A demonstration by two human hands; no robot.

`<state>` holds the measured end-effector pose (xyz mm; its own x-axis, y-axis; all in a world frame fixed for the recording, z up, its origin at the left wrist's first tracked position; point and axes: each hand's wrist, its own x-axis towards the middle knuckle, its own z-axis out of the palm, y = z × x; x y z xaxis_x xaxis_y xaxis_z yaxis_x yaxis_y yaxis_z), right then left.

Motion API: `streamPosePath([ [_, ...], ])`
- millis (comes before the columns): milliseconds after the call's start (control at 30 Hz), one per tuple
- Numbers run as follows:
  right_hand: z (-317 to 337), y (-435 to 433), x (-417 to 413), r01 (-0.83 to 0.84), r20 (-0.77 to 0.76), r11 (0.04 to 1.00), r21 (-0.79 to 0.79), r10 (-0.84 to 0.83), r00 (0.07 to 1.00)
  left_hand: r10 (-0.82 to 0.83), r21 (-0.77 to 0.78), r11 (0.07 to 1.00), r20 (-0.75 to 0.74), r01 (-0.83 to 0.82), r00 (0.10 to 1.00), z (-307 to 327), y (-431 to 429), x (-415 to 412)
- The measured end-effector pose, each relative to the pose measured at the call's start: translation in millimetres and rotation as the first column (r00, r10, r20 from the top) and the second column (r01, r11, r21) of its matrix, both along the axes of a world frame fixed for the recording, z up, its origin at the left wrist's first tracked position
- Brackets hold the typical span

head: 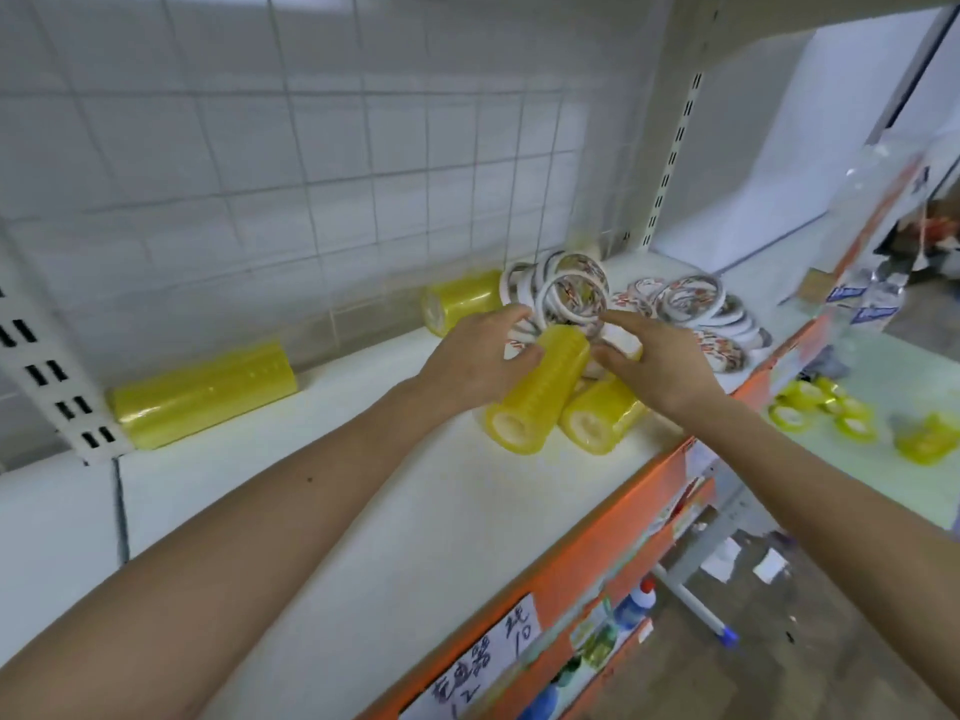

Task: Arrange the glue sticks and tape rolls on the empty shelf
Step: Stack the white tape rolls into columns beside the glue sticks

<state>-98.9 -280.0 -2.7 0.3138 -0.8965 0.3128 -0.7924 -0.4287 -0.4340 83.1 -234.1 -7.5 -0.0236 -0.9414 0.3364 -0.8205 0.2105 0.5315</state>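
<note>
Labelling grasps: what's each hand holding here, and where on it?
The left hand grips the yellow tape stack round its far end. The right hand touches that end with its fingertips; whether it grips cannot be told.

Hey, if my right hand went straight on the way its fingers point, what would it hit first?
Most likely the upright white tape rings, just beyond the fingertips of the right hand, though depth is blurry. The left hand grips the yellow tape stack beside it.
</note>
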Motion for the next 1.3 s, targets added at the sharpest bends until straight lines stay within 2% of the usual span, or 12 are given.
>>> streamPosePath([
  [133,2,-47,-18,-0.059,0.015,0.998,0.016,0.059,0.998,0.102,0.022,0.994,0.046,-0.103,0.994,1,-43,-17],
  [267,7,-99,-34,-0.151,0.016,0.988,0.033,0.151,0.988,0.196,-0.026,0.981,0.105,-0.194,0.975,7,-85,-37],
  [533,-1,-177,-30,-0.236,-0.01,0.962,0.135,0.24,0.971,0.383,0.054,0.919,0.114,-0.391,0.917,8,-124,-35],
  [667,-12,-194,-13,-0.265,-0.074,0.963,0.057,0.269,0.96,0.395,0.052,0.909,0.21,-0.414,0.894,12,-127,-36],
  [833,-19,-211,-8,-0.294,0.023,0.956,-0.006,0.294,0.955,0.394,0.015,0.905,0.341,-0.424,0.853,12,-128,-36],
  [933,-19,-215,-14,-0.358,0.166,0.933,0.026,0.349,0.922,0.449,-0.023,0.886,0.288,-0.463,0.846,13,-126,-38],
  [1100,-11,-219,-20,-0.364,0.276,0.931,0.028,0.343,0.898,0.513,-0.046,0.856,0.191,-0.515,0.837,15,-116,-36],
  [1300,6,-206,-10,-0.386,0.262,0.922,-0.024,0.378,0.888,0.589,-0.081,0.808,0.083,-0.584,0.804,22,-99,-26],
])
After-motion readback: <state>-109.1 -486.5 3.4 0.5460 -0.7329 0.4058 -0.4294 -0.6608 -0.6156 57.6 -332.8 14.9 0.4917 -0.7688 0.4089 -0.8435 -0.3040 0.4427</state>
